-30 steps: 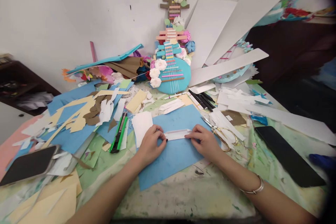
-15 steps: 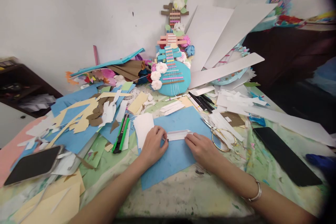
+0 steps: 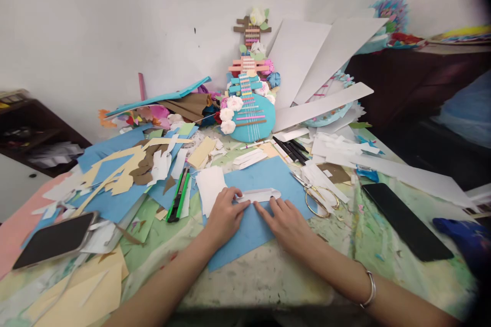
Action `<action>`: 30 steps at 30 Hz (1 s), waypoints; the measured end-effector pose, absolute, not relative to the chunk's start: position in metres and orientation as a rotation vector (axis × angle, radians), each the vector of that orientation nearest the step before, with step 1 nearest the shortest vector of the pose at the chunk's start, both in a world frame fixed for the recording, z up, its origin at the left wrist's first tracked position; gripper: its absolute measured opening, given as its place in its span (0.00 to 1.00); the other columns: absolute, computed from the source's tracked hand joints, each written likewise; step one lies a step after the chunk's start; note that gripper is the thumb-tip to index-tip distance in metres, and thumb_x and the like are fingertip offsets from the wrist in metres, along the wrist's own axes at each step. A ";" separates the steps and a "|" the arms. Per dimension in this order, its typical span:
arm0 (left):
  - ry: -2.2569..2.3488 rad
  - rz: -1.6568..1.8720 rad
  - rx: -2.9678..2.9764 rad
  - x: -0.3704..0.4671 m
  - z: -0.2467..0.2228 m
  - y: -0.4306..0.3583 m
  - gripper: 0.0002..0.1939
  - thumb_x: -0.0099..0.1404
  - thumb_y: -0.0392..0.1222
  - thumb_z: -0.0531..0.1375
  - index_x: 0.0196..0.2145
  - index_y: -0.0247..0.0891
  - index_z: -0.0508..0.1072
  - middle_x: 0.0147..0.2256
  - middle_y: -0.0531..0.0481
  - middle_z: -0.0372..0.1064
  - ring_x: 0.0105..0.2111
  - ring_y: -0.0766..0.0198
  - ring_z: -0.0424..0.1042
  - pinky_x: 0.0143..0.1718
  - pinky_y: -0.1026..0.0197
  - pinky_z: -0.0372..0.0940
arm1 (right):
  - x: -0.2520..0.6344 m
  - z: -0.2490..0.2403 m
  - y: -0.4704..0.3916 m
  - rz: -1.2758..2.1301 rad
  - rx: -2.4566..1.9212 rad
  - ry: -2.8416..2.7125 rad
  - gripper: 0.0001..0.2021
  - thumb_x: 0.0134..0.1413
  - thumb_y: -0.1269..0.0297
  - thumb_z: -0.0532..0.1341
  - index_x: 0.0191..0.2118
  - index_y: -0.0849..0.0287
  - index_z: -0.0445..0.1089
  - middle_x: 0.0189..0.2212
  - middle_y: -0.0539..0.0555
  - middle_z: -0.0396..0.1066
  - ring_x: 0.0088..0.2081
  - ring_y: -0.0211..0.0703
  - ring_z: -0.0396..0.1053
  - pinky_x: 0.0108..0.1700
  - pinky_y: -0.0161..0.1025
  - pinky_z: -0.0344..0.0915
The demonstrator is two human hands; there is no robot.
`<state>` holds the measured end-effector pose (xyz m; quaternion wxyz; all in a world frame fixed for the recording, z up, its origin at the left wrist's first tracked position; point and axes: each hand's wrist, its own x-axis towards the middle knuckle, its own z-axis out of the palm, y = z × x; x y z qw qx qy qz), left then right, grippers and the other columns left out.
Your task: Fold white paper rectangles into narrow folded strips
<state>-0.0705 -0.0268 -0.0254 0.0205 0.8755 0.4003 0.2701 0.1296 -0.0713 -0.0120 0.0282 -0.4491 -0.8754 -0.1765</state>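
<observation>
A narrow folded white paper strip lies across a blue sheet in front of me. My left hand pinches the strip's left end between thumb and fingers. On its lower right edge rests my right hand, its fingers apart and the fingertips touching the paper. Beside my left hand is a stack of white paper pieces. Gold-handled scissors lie to the right of the blue sheet.
A green cutter lies left of the white stack. Phones sit at the left and right. Black pens and a blue paper instrument stand behind, with paper scraps at the left.
My right hand has shifted left along the strip, and its fingers have spread. My left thumb now reaches over the strip's lower edge. The camera view has tilted slightly.
</observation>
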 end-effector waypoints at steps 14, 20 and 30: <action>1.470 0.261 3.207 -0.050 -0.028 -0.059 0.20 0.62 0.26 0.49 0.50 0.30 0.68 0.45 0.38 0.68 0.47 0.49 0.63 0.41 0.51 0.61 | 0.127 -0.023 -0.076 -0.547 -1.473 -2.583 0.24 0.56 0.76 0.50 0.59 0.62 0.56 0.44 0.65 0.67 0.42 0.51 0.65 0.39 0.45 0.61; 1.554 0.261 3.199 -0.049 -0.028 -0.062 0.20 0.61 0.27 0.50 0.52 0.27 0.66 0.41 0.38 0.68 0.44 0.50 0.64 0.40 0.51 0.62 | 0.128 -0.024 -0.074 -0.564 -1.526 -2.610 0.22 0.55 0.77 0.50 0.57 0.64 0.58 0.47 0.64 0.66 0.39 0.51 0.65 0.37 0.46 0.61; 1.552 0.194 3.029 -0.049 -0.021 -0.059 0.25 0.62 0.28 0.49 0.57 0.37 0.60 0.39 0.43 0.65 0.37 0.55 0.62 0.37 0.53 0.61 | 0.125 -0.020 -0.074 -0.417 -1.627 -2.569 0.26 0.56 0.76 0.51 0.60 0.55 0.54 0.46 0.61 0.67 0.37 0.49 0.64 0.37 0.47 0.59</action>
